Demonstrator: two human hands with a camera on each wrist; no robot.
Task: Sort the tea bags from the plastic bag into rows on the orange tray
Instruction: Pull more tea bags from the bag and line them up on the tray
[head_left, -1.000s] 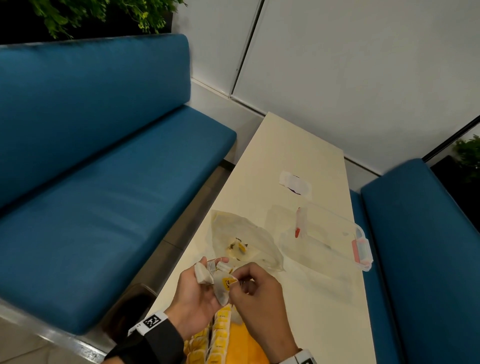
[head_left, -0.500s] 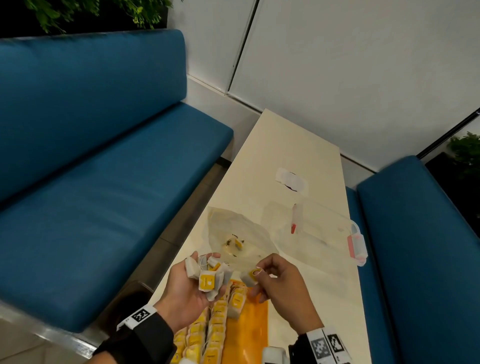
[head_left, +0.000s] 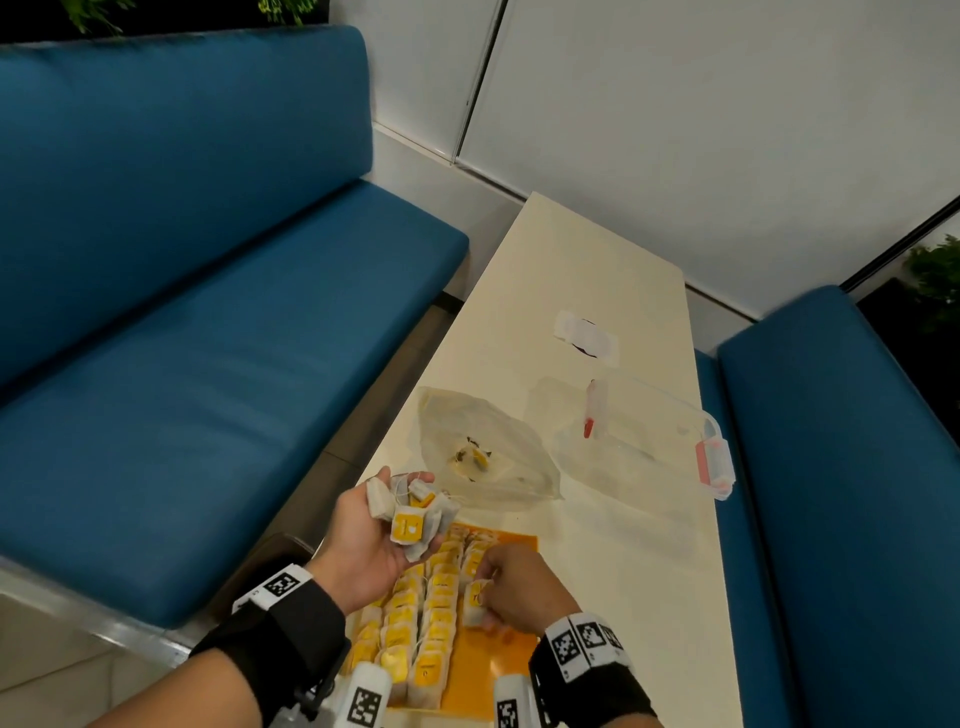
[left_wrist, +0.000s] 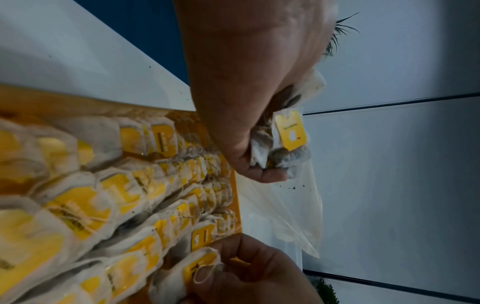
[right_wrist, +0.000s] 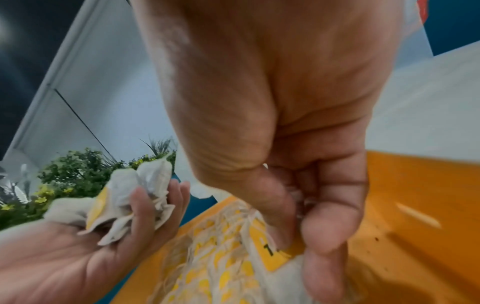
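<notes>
The orange tray (head_left: 511, 660) lies at the near end of the table with rows of yellow-tagged tea bags (head_left: 423, 618) filling its left part. My left hand (head_left: 400, 512) hovers palm-up over the tray's far left corner and holds a bunch of tea bags (head_left: 413, 519) (left_wrist: 283, 142) (right_wrist: 124, 197). My right hand (head_left: 485, 597) pinches a single tea bag (head_left: 475, 603) (right_wrist: 275, 261) (left_wrist: 197, 271) low over the tray, beside the rightmost row. The clear plastic bag (head_left: 488, 457) lies flat beyond the tray with a few bags left inside.
A clear lidded container (head_left: 649, 441) with pink clasps stands at the table's right edge. A white packet (head_left: 584, 335) lies farther back. Blue benches (head_left: 182, 389) flank the narrow cream table (head_left: 597, 545); a wall closes the far end.
My right hand pulled one tea bag away from the left hand's bunch and lowered it toward the tray. The view tilted down, showing more of the tray.
</notes>
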